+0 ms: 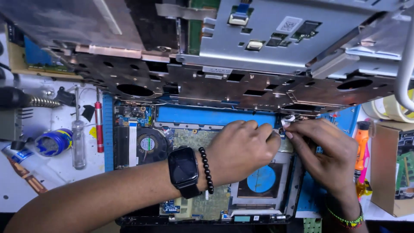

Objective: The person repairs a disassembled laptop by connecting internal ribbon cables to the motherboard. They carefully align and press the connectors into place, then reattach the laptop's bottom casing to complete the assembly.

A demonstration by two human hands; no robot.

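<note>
**Two hands at one small cable**

Far left on the table [26,190], you have a blue jar [54,142], a clear screwdriver [78,144] and a red tool [99,127]. They lie well apart from your hands.

Next comes the open laptop [142,129] on the blue mat [108,129]. Its round fan [148,143] sits near your left wrist, just past the watch [184,169] and the black bead band [206,170].

Your left hand [243,151] lies across the green board [196,140]. Its fingers are curled and pressed down by the top edge of the board. I cannot tell if they pinch anything.

The small white cable [288,119] is right between your two hands, touching the fingertips. It sits just under the big lifted metal cover [241,88].

Your right hand [321,151] comes in from the right. Its fingertips are closed together on the cable end.

Here is what could go wrong, I think. The cable looks thin, so a hard or crooked pull could tear it or hurt its plug. The cover hangs just above your fingers, so if it tips down it could pinch them or tug the cable. Your left hand is pressing on the board, and too much push could hurt small parts.

On the far right stand an orange tool [361,144] and a brown box [390,168].
</note>
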